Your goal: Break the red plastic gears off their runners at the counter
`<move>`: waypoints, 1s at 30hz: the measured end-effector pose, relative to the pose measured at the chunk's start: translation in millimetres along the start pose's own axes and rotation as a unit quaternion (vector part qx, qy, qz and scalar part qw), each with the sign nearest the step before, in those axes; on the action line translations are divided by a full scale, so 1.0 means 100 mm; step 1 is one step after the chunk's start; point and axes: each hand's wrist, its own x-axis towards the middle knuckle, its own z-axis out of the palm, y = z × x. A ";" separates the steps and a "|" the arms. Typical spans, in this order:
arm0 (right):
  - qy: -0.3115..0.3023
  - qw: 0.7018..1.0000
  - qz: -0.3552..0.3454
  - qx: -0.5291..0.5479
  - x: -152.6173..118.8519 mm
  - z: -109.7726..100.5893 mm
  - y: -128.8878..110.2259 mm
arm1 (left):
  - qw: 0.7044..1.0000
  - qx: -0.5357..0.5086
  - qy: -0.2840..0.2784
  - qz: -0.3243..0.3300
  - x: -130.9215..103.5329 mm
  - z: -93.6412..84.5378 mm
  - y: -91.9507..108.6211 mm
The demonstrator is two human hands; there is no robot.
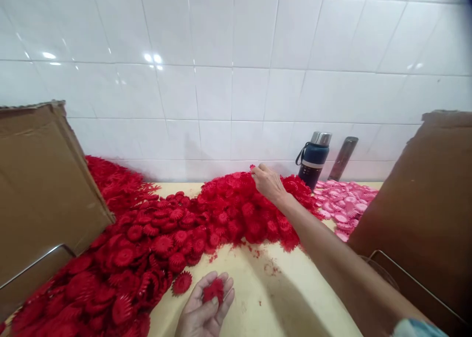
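Left hand (206, 305) cups red piece (214, 290); right hand (267, 182) touches red pile (221, 214).

A heap of red plastic flower pieces (177, 229) spreads across the yellow table (273, 297). The dark blue flask (313, 160) stands far right by the white tiled wall (236, 56), pink plastic flower pieces (342, 204) just right of it.

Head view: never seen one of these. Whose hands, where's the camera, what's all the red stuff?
There is no machine here. One camera sits on a person's head and looks forward and down, so both hands are that person's own. The left hand, palm up near the bottom edge, holds a small red piece. The right hand reaches across to the top of a big heap of red flower-shaped pieces on a pale yellow table. A smaller pink pile lies to the right, a dark flask stands by the tiled wall, and cardboard boxes flank both sides.
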 end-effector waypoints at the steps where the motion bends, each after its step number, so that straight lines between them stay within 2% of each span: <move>1: -0.008 1.000 0.001 -0.011 0.06 0.07 0.08 | 1.000 -0.005 -0.001 -0.001 -0.02 0.03 0.01; 5: -0.027 0.998 0.034 -0.041 0.11 0.24 0.34 | 0.997 -0.060 -0.035 0.019 -0.09 0.16 0.05; 9: -0.007 0.995 0.092 -0.034 0.12 0.13 0.47 | 0.992 -0.094 -0.083 0.027 -0.11 0.22 0.08; 12: 0.041 0.993 0.111 0.002 -0.01 -0.02 0.35 | 0.990 -0.081 -0.107 0.044 -0.10 0.23 0.06; 14: 0.097 0.986 0.088 0.105 -0.26 -0.12 0.13 | 0.986 -0.078 -0.131 0.064 -0.10 0.24 0.03; 15: 0.092 0.976 0.068 0.183 -0.42 -0.16 -0.01 | 0.984 -0.079 -0.143 0.073 -0.11 0.24 0.01; 16: 0.049 0.961 0.042 0.269 -0.61 -0.20 -0.15 | 0.982 -0.081 -0.152 0.082 -0.12 0.25 0.00; 18: -0.140 0.903 -0.009 0.406 -0.98 -0.22 -0.43 | 0.979 -0.082 -0.161 0.092 -0.14 0.27 -0.03; 20: -0.223 0.839 -0.013 0.495 -1.29 -0.20 -0.62 | 0.978 -0.079 -0.167 0.093 -0.17 0.29 -0.06; 23: -0.228 0.793 0.007 0.566 -1.53 -0.13 -0.73 | 0.977 -0.076 -0.173 0.094 -0.20 0.32 -0.09; 26: -0.199 0.762 0.023 0.616 -1.59 -0.08 -0.73 | 0.975 -0.077 -0.183 0.095 -0.20 0.34 -0.12; 27: -0.185 0.765 0.027 0.616 -1.60 -0.08 -0.73 | 0.976 -0.076 -0.180 0.093 -0.20 0.34 -0.13; 28: -0.165 0.781 0.025 0.602 -1.61 -0.08 -0.72 | 0.978 -0.073 -0.176 0.085 -0.19 0.34 -0.13; 30: -0.101 0.844 -0.013 0.527 -1.64 -0.09 -0.71 | 0.982 -0.071 -0.168 0.046 -0.17 0.33 -0.14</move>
